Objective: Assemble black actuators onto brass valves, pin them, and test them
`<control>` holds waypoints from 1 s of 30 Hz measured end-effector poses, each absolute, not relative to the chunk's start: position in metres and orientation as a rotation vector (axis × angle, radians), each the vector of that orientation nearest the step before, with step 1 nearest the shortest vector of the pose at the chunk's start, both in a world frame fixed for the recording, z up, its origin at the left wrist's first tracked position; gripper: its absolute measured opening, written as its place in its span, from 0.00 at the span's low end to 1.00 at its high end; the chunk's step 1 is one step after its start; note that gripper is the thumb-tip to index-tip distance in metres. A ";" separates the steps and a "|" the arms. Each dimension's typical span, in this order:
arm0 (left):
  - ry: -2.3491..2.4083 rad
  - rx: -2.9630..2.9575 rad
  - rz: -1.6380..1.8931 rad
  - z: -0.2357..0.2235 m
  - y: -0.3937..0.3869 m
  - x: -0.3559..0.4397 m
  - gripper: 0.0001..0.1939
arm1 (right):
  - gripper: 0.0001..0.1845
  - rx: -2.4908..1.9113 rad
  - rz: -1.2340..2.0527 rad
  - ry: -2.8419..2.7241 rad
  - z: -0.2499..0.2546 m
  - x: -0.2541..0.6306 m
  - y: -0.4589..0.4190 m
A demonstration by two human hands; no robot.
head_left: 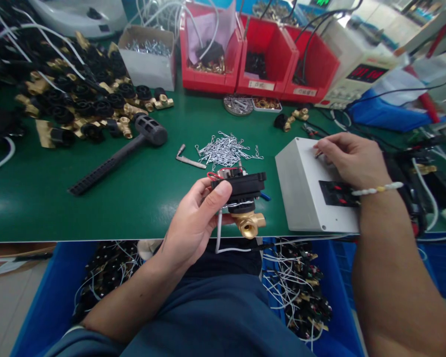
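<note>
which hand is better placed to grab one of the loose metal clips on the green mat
Probably the right hand: it holds nothing and only rests on the white plastic box. The left hand is closed around the black-topped brass valve, just in front of the pile of small metal clips.

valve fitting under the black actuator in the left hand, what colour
Brass gold valve fitting, below the black actuator; head view.

A black mallet (123, 152) lay on the green worktop (40, 198), beside a heap of brass-and-black valve parts (78, 99). Loose metal clips (225, 148) were scattered mid-worktop, near a small hex key (188, 159). Three red bins (260, 59) and a cardboard box of screws (148, 57) stood at the back. Blue crates (312, 292) of wired parts sat below.
</note>
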State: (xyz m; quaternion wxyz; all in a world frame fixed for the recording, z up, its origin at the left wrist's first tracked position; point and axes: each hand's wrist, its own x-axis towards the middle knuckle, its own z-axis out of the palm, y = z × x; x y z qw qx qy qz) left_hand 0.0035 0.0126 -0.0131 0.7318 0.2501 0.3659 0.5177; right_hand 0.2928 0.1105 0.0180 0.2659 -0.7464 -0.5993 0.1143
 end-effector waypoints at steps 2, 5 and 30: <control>0.807 0.542 1.146 -0.014 0.012 0.004 0.30 | 0.06 -2.021 0.313 -1.610 0.019 0.292 0.110; 0.796 0.528 1.140 -0.013 0.012 0.004 0.29 | 0.06 -2.023 0.316 -1.598 0.018 0.291 0.110; 0.740 0.517 1.088 -0.013 0.011 0.003 0.23 | 0.07 -2.031 0.325 -1.602 0.020 0.290 0.109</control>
